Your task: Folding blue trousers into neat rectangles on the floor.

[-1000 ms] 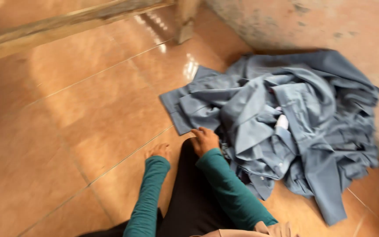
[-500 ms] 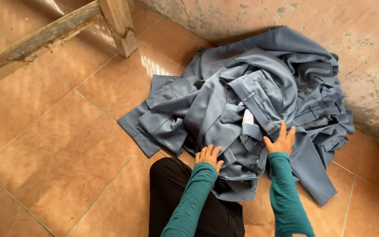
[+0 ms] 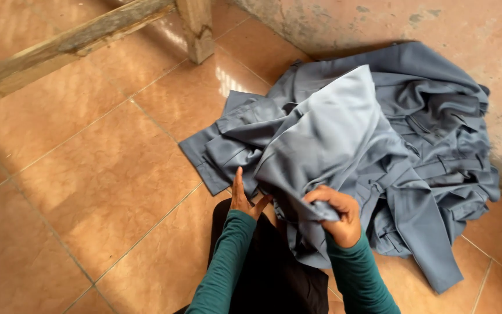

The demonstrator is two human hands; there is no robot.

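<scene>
The right hand has its fingertips buried in a fold of grey-blue cloth, so the grip itself can't be seen. Under that cloth, beyond the fingers, the heap of grey-blue garments is too tangled to count. The wooden beam, well away from the left hand, runs off the left edge.

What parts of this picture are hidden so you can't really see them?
- Head view: the right hand has its fingertips buried in the lifted grey-blue cloth, so its grip is partly hidden.
- The left hand shows only its back; the palm is hidden.
- The clothes pile overlaps itself, so the number of garments is unclear.
- The wooden beam is cut off by the left edge.
</scene>
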